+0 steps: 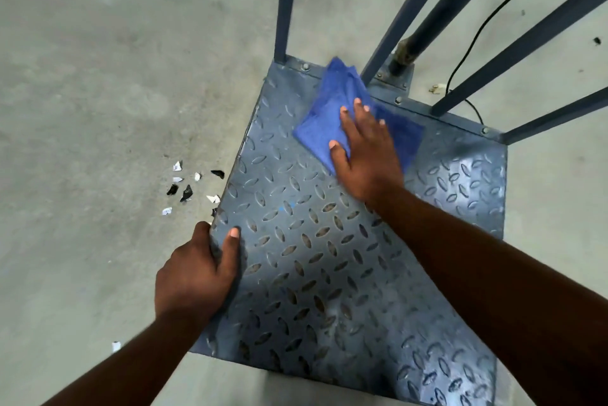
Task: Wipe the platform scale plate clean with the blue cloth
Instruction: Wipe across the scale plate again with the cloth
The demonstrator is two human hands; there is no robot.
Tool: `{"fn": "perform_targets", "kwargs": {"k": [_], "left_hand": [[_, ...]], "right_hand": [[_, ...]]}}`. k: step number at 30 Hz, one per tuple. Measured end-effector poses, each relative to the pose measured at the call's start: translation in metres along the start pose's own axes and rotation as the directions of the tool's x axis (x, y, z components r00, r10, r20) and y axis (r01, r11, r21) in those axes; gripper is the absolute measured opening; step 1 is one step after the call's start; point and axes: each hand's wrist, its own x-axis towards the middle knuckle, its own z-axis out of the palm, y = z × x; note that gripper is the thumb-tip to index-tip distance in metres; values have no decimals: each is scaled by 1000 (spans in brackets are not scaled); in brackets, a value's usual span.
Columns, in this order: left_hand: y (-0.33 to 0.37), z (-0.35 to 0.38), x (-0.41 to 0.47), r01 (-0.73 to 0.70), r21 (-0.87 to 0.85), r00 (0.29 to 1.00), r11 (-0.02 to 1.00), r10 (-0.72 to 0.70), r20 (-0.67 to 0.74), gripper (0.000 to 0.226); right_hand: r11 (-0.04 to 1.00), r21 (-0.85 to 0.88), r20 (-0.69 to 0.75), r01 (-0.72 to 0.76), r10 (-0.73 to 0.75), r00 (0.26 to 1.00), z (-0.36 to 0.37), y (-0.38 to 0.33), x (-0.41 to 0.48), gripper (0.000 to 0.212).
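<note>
Grey concrete floor (98,76) is seen around the diamond-tread scale plate (312,257), on whose far part the blue cloth (332,99) is pressed flat under the straight fingers of the right hand (368,158). The plate's left edge is gripped by the left hand (194,277), thumb on top, its other fingers hidden below the rim. The cloth is blurred and the plate's near corner is cut off.

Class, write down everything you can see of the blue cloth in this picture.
The blue cloth looks like soft, nappy fabric, folded into several layers that show at its far corner. It lies flat on the far part of the grey, patterned scale plate, and its far corner reaches the plate's bolted rear edge beside a frame post. The right hand presses on its near half with straight, spread fingers. The cloth's right side is blurred.
</note>
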Motion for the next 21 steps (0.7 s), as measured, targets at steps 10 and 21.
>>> {"fn": "perform_targets", "kwargs": {"k": [10,21], "left_hand": [[5,-1,0,10,29,1000,1000,-9,-26,53],[8,-1,-5,-7,57,1000,998,6,16,65]], "right_hand": [[958,-109,-138,-263,248,959,-13,48,55,57],[983,-18,98,-180,181,979,-28,107,-80,66]]}}
